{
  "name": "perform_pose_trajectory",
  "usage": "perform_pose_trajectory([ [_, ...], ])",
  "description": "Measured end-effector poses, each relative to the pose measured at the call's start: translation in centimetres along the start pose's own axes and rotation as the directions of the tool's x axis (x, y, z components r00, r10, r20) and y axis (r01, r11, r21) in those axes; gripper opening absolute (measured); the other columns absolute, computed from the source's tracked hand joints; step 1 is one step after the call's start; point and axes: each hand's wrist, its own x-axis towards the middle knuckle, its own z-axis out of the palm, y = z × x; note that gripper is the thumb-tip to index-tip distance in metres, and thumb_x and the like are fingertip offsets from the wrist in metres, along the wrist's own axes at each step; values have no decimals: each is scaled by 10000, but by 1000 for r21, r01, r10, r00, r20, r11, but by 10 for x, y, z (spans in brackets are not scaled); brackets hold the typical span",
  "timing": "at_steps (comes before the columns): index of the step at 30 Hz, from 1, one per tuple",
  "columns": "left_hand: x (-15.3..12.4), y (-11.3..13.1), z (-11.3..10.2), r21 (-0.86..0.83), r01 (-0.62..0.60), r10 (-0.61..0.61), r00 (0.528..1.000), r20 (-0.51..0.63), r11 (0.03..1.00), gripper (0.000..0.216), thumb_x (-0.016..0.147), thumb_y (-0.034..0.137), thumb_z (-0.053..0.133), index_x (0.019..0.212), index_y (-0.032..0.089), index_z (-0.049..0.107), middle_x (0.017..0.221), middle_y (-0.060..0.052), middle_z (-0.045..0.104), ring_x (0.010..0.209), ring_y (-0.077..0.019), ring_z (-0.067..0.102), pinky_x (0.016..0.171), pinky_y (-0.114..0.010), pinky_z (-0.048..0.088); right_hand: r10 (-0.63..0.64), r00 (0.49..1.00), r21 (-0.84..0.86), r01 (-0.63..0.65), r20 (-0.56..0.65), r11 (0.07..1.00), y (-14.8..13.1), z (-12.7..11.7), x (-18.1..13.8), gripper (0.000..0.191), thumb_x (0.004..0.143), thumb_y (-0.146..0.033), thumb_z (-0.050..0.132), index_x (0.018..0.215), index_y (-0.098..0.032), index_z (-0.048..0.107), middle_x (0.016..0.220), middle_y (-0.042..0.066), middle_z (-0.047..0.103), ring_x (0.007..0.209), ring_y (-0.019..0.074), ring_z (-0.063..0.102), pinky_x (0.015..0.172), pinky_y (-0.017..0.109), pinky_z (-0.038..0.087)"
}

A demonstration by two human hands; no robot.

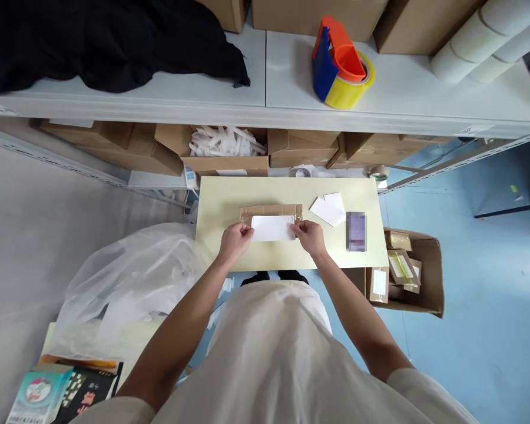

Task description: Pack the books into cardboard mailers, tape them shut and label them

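A white rectangular paper label [272, 228] is stretched between my two hands, its long side running left to right. My left hand [237, 240] pinches its left edge, and my right hand [310, 237] pinches the right edge. Partly hidden behind the label, a brown cardboard box [271, 210] with shiny tape at its ends lies on the pale yellow table [221, 194]. I cannot tell whether the label touches the box. To the right of my right hand lie white paper slips [329, 209] and a purple, pixelated rectangular object [356, 231].
A carton [433, 277] holding several small taped boxes stands right of the table. Clear plastic bags [132, 282] bulge at the left. On the shelf [287, 76] ahead sit a tape dispenser [340, 65], black cloth [106, 41] and white rolls [486, 41]. Below is an open box of white strips [225, 142].
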Motion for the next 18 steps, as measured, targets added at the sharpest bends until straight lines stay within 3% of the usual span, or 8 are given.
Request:
perform_pose_trajectory([
  [6, 19, -1, 7, 35, 69, -68, 998, -8, 997, 201, 708, 347, 570, 719, 180, 681, 728, -29, 694, 698, -159, 626, 666, -250, 444, 5, 998, -226, -19, -60, 974, -4, 6, 22, 228, 735, -431, 616, 713, -208, 662, 714, 35, 695, 645, 165, 602, 590, 261, 436],
  [18, 28, 4, 8, 71, 104, -102, 994, -34, 992, 191, 713, 333, 588, 737, 182, 702, 763, -39, 715, 721, -167, 641, 690, -255, 458, 39, 997, -319, -57, -65, 946, -10, 9, 28, 188, 760, -391, 627, 783, -217, 693, 800, 45, 717, 731, 189, 638, 640, 283, 452],
])
